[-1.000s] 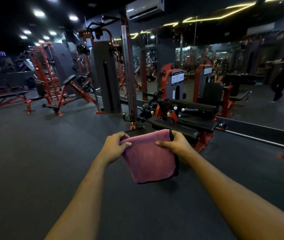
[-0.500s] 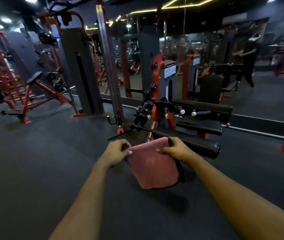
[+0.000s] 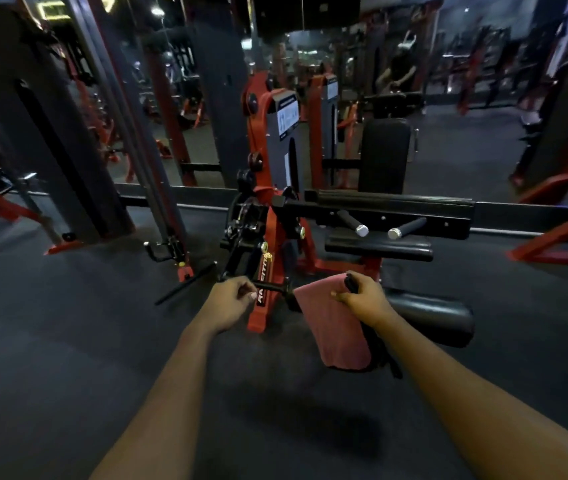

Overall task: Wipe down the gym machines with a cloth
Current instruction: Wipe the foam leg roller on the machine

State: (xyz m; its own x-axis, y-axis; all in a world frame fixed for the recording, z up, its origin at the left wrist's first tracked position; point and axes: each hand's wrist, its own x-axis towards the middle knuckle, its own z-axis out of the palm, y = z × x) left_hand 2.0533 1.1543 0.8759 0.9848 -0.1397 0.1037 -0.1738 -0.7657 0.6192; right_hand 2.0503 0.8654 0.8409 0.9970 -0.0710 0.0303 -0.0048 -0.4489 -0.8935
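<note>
A pink cloth (image 3: 331, 327) with a dark edge hangs folded from my right hand (image 3: 362, 297), which pinches its top corner. My left hand (image 3: 232, 301) is off the cloth, a little to its left, with its fingers curled and nothing in them. Just beyond both hands stands a red and black leg machine (image 3: 270, 216). Its black roller pad (image 3: 431, 318) lies right behind my right hand, and its black seat pad (image 3: 379, 252) sits above that. Two short handles (image 3: 355, 225) stick out under the upper black bar.
A tall cable tower (image 3: 126, 140) with a hanging handle (image 3: 168, 245) stands to the left. A wall mirror (image 3: 466, 116) runs behind the machine. A red frame (image 3: 552, 237) juts in at the right. Dark rubber floor (image 3: 68, 341) lies all around me.
I have come closer to the leg machine. My left hand has let go of the cloth, which now hangs from my right hand alone.
</note>
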